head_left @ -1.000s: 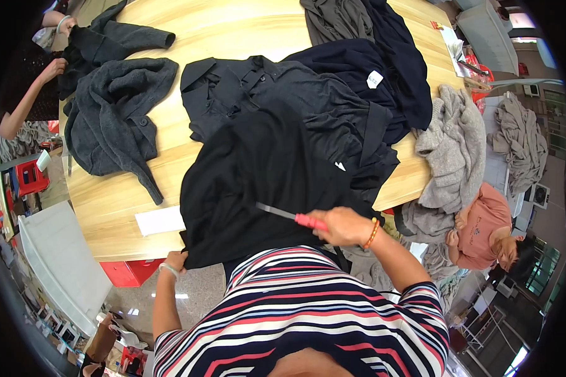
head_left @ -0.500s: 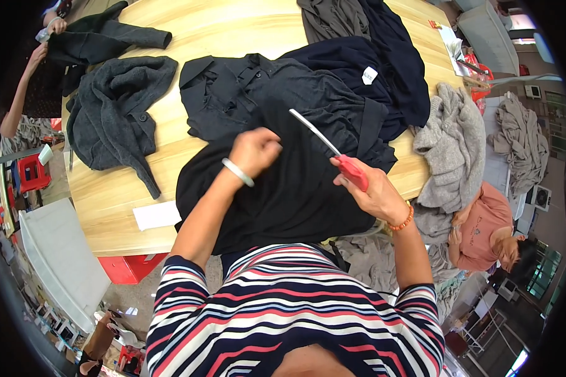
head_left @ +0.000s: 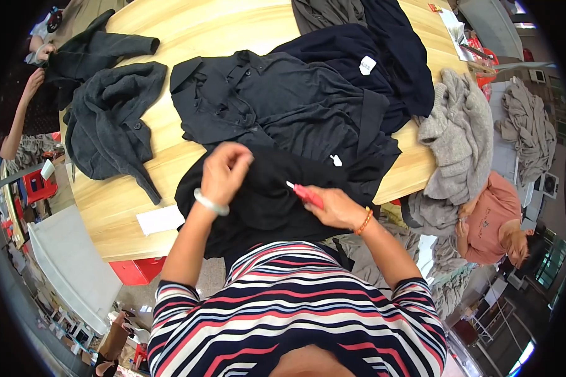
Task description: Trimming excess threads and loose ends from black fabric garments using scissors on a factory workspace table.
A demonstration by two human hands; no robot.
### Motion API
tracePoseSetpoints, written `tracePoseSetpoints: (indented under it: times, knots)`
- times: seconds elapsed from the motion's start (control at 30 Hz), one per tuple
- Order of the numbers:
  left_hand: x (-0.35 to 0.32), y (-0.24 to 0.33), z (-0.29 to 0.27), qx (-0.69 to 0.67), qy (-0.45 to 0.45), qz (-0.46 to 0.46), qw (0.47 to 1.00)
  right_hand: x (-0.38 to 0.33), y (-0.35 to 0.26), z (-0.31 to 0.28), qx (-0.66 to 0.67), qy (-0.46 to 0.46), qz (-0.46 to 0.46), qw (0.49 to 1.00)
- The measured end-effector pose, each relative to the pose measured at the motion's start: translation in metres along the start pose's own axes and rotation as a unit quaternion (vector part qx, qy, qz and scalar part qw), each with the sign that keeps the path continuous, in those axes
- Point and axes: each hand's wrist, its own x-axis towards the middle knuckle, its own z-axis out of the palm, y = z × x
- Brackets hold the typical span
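In my right hand (head_left: 338,208) is a pair of red-handled scissors (head_left: 309,196); their slim metal tip points left over a black garment (head_left: 264,207). The blades look partly hidden in the dark cloth. My left hand (head_left: 225,174), with a pale bangle at its wrist, is above the same garment's left part. Its fingers are curled in a pinch, and I cannot make out what is in them. Just beyond lies a dark grey collared garment (head_left: 283,94). A small white tag (head_left: 336,161) shows near its front edge.
Dark grey buttoned knitwear (head_left: 116,119) lies left, navy garments (head_left: 396,69) far right, and a light grey knit (head_left: 456,132) hangs over the right edge. White paper (head_left: 160,220) sits front left. A person in pink (head_left: 493,220) is at right; another person's hand (head_left: 36,81) is far left.
My right hand has moved down and left, taking the scissors low over the black garment. My left hand has shifted left and slightly down. The white tag has come into sight.
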Motion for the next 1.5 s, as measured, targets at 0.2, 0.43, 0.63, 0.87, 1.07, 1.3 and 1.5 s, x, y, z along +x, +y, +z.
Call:
tracePoseSetpoints:
  times: [0.2,0.43,0.63,0.87,1.07,1.3,1.5]
  knots:
    - [0.058,-0.042,0.01,0.268,0.14,0.221,0.927,-0.016,-0.015,0.013,-0.04,-0.005,-0.02,0.999]
    - [0.078,-0.052,0.004,0.263,0.183,0.274,0.907,-0.018,-0.037,-0.013,-0.037,0.081,-0.005,0.996]
    - [0.073,-0.101,-0.005,-0.274,0.057,-0.115,0.953,0.008,-0.046,-0.03,-0.115,0.098,0.069,0.986]
    - [0.07,-0.104,-0.003,-0.3,0.065,-0.174,0.936,0.022,-0.056,-0.032,-0.164,0.032,0.015,0.986]
    - [0.057,-0.07,0.005,0.141,0.104,-0.042,0.984,0.023,-0.054,-0.034,-0.141,0.053,0.025,0.988]
    - [0.06,-0.072,-0.002,0.398,0.175,0.077,0.897,0.021,-0.056,-0.032,-0.141,0.079,0.013,0.987]
    - [0.065,-0.096,-0.024,-0.314,0.174,-0.167,0.918,0.027,-0.056,-0.033,-0.141,0.085,-0.01,0.986]
